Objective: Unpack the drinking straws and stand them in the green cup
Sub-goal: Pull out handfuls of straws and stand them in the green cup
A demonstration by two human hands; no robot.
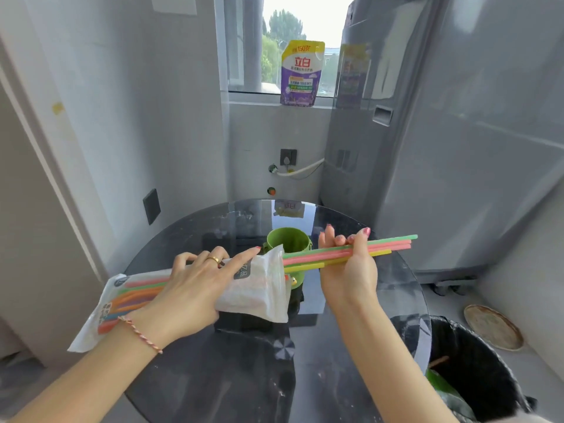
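My left hand grips a white plastic straw packet around its middle, held level above the table. Orange, green and pink straws show through the packet's left end. My right hand pinches several straws, green, pink and yellow, which stick out of the packet's open right end and point right. The green cup stands upright on the round dark glass table, just behind the packet's mouth. Its lower part is hidden by the packet, and I see no straws inside.
A black-lined waste bin stands at the table's right front. A grey washing machine rises behind on the right. A purple detergent pouch sits on the window sill. A round plate lies on the floor at right.
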